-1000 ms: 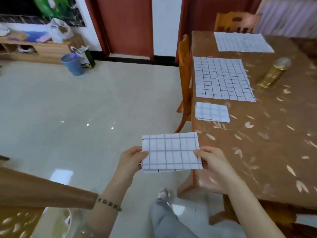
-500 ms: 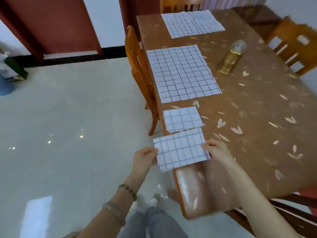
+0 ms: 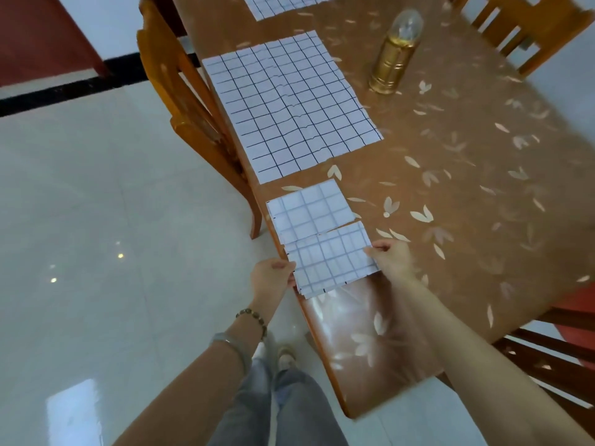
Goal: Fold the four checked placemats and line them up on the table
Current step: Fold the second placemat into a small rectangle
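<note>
A folded white checked placemat lies at the near left edge of the brown table. My left hand pinches its left end and my right hand pinches its right end. Its far edge slightly overlaps another folded placemat that lies flat just beyond. Farther along the same table edge, an unfolded placemat is spread flat. A second unfolded placemat shows partly at the top of the view.
A gold bottle-shaped object with a clear dome stands on the table to the right of the spread placemat. A wooden chair is tucked at the table's left side, another chair at the far right. Tiled floor lies to the left.
Both hands carried the folded placemat from over the floor onto the table's near left edge, up against the other folded one. The view has tilted down over the table.
</note>
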A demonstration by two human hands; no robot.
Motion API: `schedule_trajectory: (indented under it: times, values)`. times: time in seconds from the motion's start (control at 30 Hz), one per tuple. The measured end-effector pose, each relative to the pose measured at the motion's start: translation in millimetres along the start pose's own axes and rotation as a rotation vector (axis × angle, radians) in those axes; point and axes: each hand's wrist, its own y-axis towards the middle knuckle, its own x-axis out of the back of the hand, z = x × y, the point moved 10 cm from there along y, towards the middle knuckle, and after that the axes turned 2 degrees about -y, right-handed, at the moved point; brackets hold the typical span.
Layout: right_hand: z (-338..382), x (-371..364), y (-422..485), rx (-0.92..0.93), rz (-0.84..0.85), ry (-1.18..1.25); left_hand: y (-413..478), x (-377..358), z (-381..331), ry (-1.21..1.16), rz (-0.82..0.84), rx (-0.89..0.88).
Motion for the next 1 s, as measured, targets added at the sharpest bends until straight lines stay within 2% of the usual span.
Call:
schedule_trajectory:
  times: [0.13, 0.3, 0.33, 0.4, 0.47, 0.53, 0.63, 0.8, 0.9, 1.0]
  values:
    - [0.6, -4.8, 7.0, 0.022, -0.036, -0.084, 7.5, -4.5, -2.2, 0.075, -0.017, -0.014]
    - [10.5, -4.0, 1.9, 0.127, -0.117, -0.319, 5.4, -2.2, -7.6, 0.212, -0.039, -0.066]
    - [16.7, -3.4, -3.0, 0.183, -0.155, -0.389, 2.7, 0.2, -14.1, 0.306, -0.066, -0.136]
    - [36.6, -13.4, -20.3, 0.378, -0.201, -0.555, -8.6, -5.8, -37.1, 0.585, -0.103, -0.464]
    - [46.2, -39.9, -37.9, 0.559, -0.146, -0.698, -25.9, -34.7, -49.1, 0.884, -0.042, -0.844]
    - [36.3, -68.7, -45.1, 0.613, -0.039, -0.840, -29.7, -65.5, -35.4, 1.177, 0.079, -1.034]
    - [13.2, -91.6, -45.1, 0.554, 0.064, -0.977, -16.4, -80.8, -8.3, 1.405, 0.223, -0.992]
    - [0.4, -101.5, -40.6, 0.444, 0.212, -0.995, -5.2, -80.7, 14.0, 1.506, 0.328, -0.872]
    - [14.2, -94.8, -40.1, 0.411, 0.268, -0.915, -13.6, -79.8, 1.2, 1.432, 0.352, -0.853]
    - [45.8, -80.0, -35.4, 0.364, 0.337, -0.809, -26.7, -65.7, -41.9, 1.229, 0.382, -0.902]
